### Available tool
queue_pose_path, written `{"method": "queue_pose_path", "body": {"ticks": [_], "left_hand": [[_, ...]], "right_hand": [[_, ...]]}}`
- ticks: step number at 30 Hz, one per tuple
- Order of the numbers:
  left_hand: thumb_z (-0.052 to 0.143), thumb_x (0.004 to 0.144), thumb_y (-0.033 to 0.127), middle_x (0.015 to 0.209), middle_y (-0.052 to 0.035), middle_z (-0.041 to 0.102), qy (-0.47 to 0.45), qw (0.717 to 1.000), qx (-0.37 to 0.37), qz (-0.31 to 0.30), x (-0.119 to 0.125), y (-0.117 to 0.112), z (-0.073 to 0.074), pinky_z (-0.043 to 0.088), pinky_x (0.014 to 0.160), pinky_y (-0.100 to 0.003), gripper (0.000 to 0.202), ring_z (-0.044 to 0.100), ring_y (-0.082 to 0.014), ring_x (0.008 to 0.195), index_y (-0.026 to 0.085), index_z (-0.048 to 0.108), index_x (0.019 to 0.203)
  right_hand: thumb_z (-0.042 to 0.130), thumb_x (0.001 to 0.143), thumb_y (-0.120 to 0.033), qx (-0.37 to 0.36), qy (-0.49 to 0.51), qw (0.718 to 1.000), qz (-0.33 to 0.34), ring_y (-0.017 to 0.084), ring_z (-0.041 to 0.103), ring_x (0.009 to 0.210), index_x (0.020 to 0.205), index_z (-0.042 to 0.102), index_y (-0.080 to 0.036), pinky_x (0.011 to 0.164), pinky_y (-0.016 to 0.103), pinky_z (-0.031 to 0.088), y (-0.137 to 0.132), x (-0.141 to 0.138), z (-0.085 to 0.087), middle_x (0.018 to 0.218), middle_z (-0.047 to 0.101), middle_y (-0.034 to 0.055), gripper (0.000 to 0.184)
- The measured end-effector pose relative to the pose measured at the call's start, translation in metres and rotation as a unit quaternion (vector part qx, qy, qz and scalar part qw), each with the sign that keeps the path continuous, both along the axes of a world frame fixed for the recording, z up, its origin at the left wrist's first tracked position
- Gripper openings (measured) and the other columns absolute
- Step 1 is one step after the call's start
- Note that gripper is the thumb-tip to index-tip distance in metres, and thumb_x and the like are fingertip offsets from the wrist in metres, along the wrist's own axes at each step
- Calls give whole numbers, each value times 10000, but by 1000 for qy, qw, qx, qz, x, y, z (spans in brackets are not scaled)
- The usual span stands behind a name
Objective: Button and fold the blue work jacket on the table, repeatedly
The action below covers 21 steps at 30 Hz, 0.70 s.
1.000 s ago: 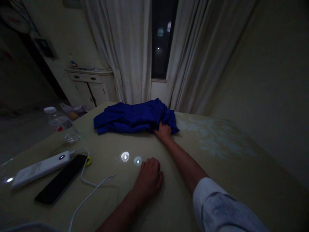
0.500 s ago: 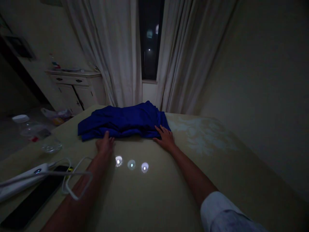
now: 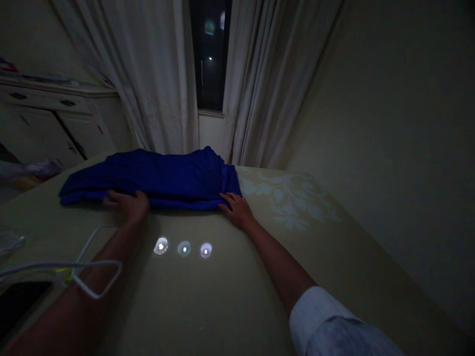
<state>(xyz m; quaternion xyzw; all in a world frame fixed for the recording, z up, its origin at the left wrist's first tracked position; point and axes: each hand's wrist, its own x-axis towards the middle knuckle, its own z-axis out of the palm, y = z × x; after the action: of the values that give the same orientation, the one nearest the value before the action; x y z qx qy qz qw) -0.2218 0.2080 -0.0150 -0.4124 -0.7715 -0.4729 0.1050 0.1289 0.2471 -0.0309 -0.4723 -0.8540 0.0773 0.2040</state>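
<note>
A dark blue cloth [image 3: 166, 173], loosely folded into a long low bundle, lies across the far side of the table. My right hand [image 3: 238, 210] rests at its near right corner, fingers spread and touching the fabric. At the cloth's near edge, left of the middle, is my left hand [image 3: 130, 205], somewhat blurred, with thumb and fingers apart and pointing left. It is against or just in front of the fabric; exact contact is unclear. Whether the cloth is a garment cannot be made out.
A white cable [image 3: 98, 295] loops over the table [image 3: 222, 306] by my left forearm, near a dark phone-like slab [image 3: 22, 301]. Part of a clear bottle [image 3: 11, 242] shows at the left edge. Behind stand a cabinet [image 3: 48, 118], curtains [image 3: 159, 74] and a wall.
My left hand has slid left along the cloth's near edge, which now lies straighter, with the left end stretched farther out. My right hand stays at the right corner. The view has turned right.
</note>
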Motion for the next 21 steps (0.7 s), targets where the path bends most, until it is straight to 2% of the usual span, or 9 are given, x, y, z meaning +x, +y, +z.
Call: {"method": "queue_pose_path", "body": {"ticks": [2, 4, 6, 9, 12, 14, 17, 19, 21], "left_hand": [[583, 934, 275, 1538, -366, 274, -13, 998, -36, -44, 35, -18, -12, 362, 1166, -614, 718, 318, -441, 1466, -56, 246, 1475], [602, 922, 328, 1462, -302, 414, 39, 991, -59, -114, 62, -34, -21, 328, 1186, -590, 636, 369, -409, 1429, -11, 381, 1413], [556, 934, 331, 1310, -231, 546, 53, 990, -59, -119, 75, -43, -23, 369, 1140, -549, 451, 474, -362, 1316, 59, 493, 1288], [480, 951, 319, 1029, -118, 638, -12, 989, -100, -104, 75, -43, -19, 470, 924, -405, 195, 605, -272, 1010, 173, 554, 1055], [476, 956, 366, 803, -34, 638, -3, 964, -197, -178, 72, -39, -12, 409, 743, -327, 181, 605, -212, 773, 232, 542, 852], [485, 955, 407, 761, -26, 657, 33, 950, -234, -206, 75, -38, -9, 362, 709, -323, 258, 614, -204, 740, 238, 535, 767], [486, 956, 451, 773, -45, 707, 55, 940, -265, -206, 81, -39, -6, 350, 707, -329, 326, 656, -221, 758, 234, 573, 729], [488, 959, 462, 802, -64, 736, 51, 939, -277, -198, 83, -39, -5, 378, 732, -334, 330, 689, -242, 798, 235, 626, 762], [501, 961, 460, 861, -91, 768, 44, 937, -289, -189, 82, -39, -5, 424, 759, -336, 319, 722, -266, 851, 237, 682, 822]], "right_hand": [[417, 1085, -573, 2, 6, 1000, -11, 225, 500, 1386, 1579, 456, -279, 1143, 385, 368, -1, 1, 1, 1547, 521, 96, 576], [440, 1081, -544, 1, 7, 999, -33, 233, 515, 1372, 1620, 384, -261, 1132, 385, 390, -4, -1, 3, 1549, 505, 112, 611], [483, 1062, -542, 0, 1, 998, -63, 255, 539, 1345, 1650, 320, -267, 1108, 399, 417, -7, -8, 7, 1555, 486, 129, 670], [570, 1011, -579, 33, -15, 995, -96, 302, 523, 1351, 1642, 342, -301, 1087, 443, 428, -8, -33, 21, 1618, 403, 149, 726], [634, 996, -473, 90, -63, 991, -73, 330, 463, 1385, 1524, 538, -297, 1079, 463, 412, -2, -71, 37, 1664, 364, 119, 565], [570, 1025, -316, 95, -96, 990, -48, 310, 486, 1340, 1350, 689, -265, 1046, 437, 418, 4, -95, 47, 1568, 512, 99, 349], [427, 1044, -173, 72, -83, 992, -68, 277, 569, 1203, 1226, 744, -234, 985, 405, 427, 14, -117, 67, 1295, 712, 101, 370], [387, 1052, -167, 88, -35, 992, -85, 266, 597, 1147, 1286, 715, -228, 996, 402, 409, 18, -114, 84, 1220, 740, 104, 407], [369, 1058, -175, 136, 19, 988, -76, 253, 607, 1137, 1314, 698, -218, 1039, 401, 378, 17, -94, 102, 1211, 741, 108, 420]]}}
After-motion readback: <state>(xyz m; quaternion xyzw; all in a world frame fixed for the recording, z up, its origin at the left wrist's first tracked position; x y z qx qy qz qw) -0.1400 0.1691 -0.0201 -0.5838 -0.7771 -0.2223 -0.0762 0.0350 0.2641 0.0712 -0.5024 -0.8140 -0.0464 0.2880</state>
